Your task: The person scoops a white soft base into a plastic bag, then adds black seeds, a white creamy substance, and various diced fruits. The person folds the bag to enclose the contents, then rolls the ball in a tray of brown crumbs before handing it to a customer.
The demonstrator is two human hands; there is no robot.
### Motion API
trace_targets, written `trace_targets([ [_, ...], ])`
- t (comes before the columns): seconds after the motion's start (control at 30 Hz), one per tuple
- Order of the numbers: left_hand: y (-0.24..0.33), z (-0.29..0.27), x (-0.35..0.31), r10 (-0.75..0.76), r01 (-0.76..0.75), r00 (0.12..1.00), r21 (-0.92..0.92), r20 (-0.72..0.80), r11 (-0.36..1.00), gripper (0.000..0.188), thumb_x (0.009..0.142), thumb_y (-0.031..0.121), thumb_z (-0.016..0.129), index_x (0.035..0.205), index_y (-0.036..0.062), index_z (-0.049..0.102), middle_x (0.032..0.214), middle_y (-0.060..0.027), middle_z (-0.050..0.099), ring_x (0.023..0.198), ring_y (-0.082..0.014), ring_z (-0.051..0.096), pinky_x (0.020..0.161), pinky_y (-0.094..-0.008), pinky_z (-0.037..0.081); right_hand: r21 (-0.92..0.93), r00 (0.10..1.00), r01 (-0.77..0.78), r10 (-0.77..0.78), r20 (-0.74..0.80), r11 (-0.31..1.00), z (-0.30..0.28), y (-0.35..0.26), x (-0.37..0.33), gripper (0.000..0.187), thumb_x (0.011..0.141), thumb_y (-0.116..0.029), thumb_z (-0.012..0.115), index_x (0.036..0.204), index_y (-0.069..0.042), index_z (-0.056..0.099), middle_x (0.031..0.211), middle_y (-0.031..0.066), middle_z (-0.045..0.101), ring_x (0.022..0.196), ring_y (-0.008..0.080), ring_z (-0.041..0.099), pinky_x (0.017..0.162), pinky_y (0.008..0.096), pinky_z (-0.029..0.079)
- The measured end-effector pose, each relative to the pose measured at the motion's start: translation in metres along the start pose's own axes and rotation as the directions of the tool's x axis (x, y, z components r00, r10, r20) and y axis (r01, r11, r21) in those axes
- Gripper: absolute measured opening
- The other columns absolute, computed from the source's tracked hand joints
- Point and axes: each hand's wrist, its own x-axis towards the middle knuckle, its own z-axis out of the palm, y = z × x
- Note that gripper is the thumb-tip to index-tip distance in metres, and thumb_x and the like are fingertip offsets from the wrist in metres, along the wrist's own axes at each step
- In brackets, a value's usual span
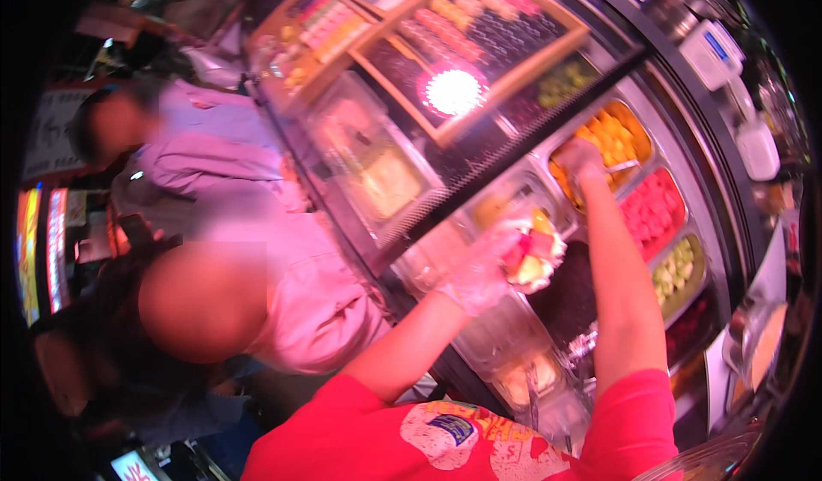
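Note:
My left hand, in a thin clear glove, is closed round a dessert topped with white cream and red and yellow fruit pieces. What wraps or holds the dessert underneath is hidden by my fingers. Further right, my right hand reaches down into a metal tray of orange-yellow fruit cubes. Its fingertips are hidden among the cubes, so their grip does not show. A light utensil handle lies across that tray. Nearer me along the same row are a tray of pink-red cubes and one of pale green cubes.
A glass display case holds wooden boxes of skewered fruit beyond my hands. Left of the counter stand two people. A white device with a blue screen sits at the right. Tongs rest in a near container.

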Motion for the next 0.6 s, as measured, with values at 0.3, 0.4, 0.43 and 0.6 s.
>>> trace_targets([
  [0.3,-0.012,-0.028,-0.002,-0.033,0.033,0.987,-0.005,-0.158,0.999,0.055,0.102,0.043,0.06,0.147,0.017,0.043,0.132,-0.0181,0.063,0.109,-0.0381,0.069,0.078,-0.051,0.063,0.927,0.9,-0.316,0.374,0.224,0.204,-0.048,0.012,-0.039,0.021,0.084,0.007,0.07,0.103,-0.001,0.071,0.09,0.0086,0.069,0.077,0.0229,0.066,0.059,0.0352,0.053],
  [0.4,-0.013,-0.027,0.003,-0.024,0.019,0.994,-0.042,-0.106,0.999,0.056,0.101,0.042,0.062,0.146,0.0165,0.043,0.134,-0.0184,0.061,0.113,-0.0404,0.067,0.08,-0.0519,0.063,0.687,0.935,-0.315,0.339,0.106,0.654,-0.056,0.019,-0.047,0.022,0.086,0.002,0.071,0.107,0.0,0.072,0.092,0.0083,0.07,0.08,0.0192,0.068,0.071,0.0297,0.058],
  [0.43,-0.013,-0.024,0.005,0.002,-0.002,0.995,-0.005,-0.101,1.0,0.056,0.1,0.042,0.064,0.146,0.0165,0.045,0.136,-0.0186,0.06,0.114,-0.0416,0.066,0.08,-0.052,0.063,0.728,0.95,-0.268,0.299,0.09,0.632,-0.058,0.019,-0.052,0.025,0.086,0.002,0.072,0.111,0.004,0.071,0.096,0.0087,0.071,0.077,0.0167,0.068,0.071,0.0284,0.057],
  [0.6,-0.009,-0.032,0.017,-0.015,0.014,0.992,-0.009,-0.126,1.0,0.054,0.1,0.039,0.064,0.145,0.0142,0.047,0.138,-0.0162,0.06,0.117,-0.0376,0.066,0.085,-0.0549,0.063,0.738,0.984,0.116,0.025,-0.177,0.665,-0.093,-0.038,-0.118,0.033,0.087,-0.002,0.073,0.12,0.001,0.072,0.106,0.0041,0.072,0.092,0.0136,0.067,0.086,0.0266,0.053],
])
